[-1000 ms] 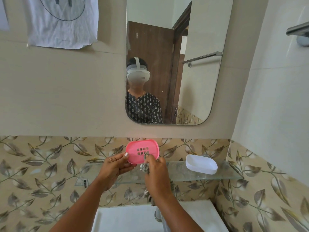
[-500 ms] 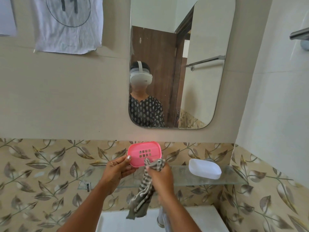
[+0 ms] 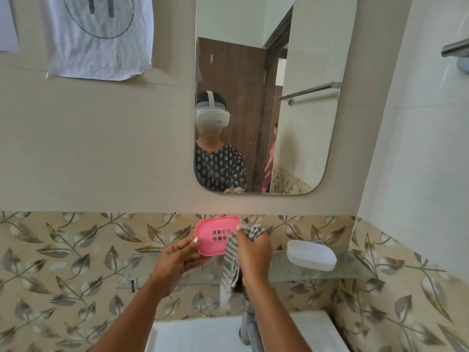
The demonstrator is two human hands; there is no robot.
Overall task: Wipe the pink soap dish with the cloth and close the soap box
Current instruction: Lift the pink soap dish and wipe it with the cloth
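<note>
My left hand holds the pink soap dish by its lower left edge, tilted up so its slotted face shows. My right hand grips a striped grey-and-white cloth bunched against the dish's right edge; the cloth's tail hangs down below my wrist. A white soap box part lies on the glass shelf to the right, apart from both hands.
A white sink with a metal tap sits below my arms. A mirror hangs on the wall above, showing a person wearing a headset. A towel bar juts out at top right.
The cloth has come loose from a tight wad and now hangs down from my right hand. It has moved from the dish's lower edge to its right edge.
</note>
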